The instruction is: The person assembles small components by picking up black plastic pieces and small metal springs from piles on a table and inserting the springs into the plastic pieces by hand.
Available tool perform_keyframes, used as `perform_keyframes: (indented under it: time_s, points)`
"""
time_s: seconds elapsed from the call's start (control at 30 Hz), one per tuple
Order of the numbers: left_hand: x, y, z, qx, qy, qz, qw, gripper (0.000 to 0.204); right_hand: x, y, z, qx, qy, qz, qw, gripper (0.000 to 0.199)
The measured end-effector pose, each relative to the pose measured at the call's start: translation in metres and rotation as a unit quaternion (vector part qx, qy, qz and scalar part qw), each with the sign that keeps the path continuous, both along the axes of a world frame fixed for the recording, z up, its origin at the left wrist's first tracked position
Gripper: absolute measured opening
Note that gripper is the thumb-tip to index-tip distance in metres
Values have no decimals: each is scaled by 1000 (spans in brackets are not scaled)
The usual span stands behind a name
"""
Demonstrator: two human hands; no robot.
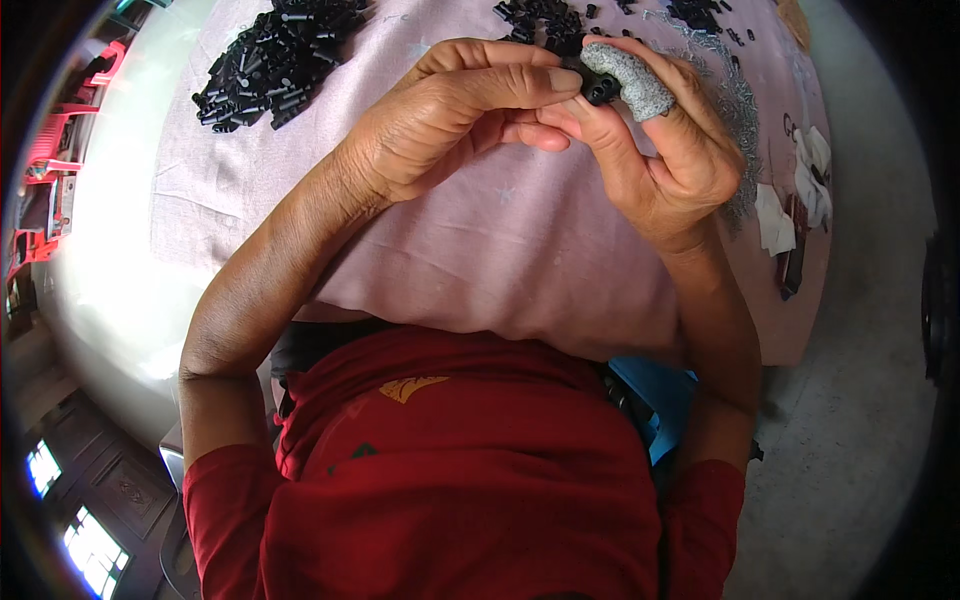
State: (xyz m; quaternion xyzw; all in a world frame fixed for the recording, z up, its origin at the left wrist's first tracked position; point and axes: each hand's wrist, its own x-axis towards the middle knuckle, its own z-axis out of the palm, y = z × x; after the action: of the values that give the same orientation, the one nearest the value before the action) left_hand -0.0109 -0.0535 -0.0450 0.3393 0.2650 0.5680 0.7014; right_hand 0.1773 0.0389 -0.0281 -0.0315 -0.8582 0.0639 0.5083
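My left hand [460,105] reaches in from the left, its thumb and forefinger pinched at a small black part [602,91] with round openings. Opposite it, my right hand [685,155] grips the same part between thumb and forefinger. A speckled grey finger sleeve [635,80] covers that forefinger. The two hands meet over the far side of the pink cloth [500,250]. My fingers partly hide the part, so whether it is one piece or two joined pieces does not show.
A large heap of black tubular pieces [275,65] lies far left. Smaller black pieces [545,18] sit behind my hands, with another cluster [697,12] far right. Thin silvery metal pieces [740,120] spread beside my right hand. White cloth scraps [775,220] lie by a dark long object [793,265].
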Motion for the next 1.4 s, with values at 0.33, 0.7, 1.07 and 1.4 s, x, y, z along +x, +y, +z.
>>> perform_keyframes:
  time_s: [0.33, 0.7, 1.07, 1.4]
  points:
    - [-2, 4, -6, 10, -21, -16, 1000, 28, -2, -2, 1, 8, 2, -25, 1000, 18]
    - [2, 0, -1, 15, -7, -5, 1000, 26, 2, 0, -1, 34, -1, -12, 999, 25]
    - [0, 1, -9, 25, -23, 37, 999, 23, -1, -9, 2, -17, -8, -11, 1000, 35]
    - [-4, 1, 2, 27, 108, 24, 993, 28, 10, -6, 6, -185, -26, 67, 980, 16]
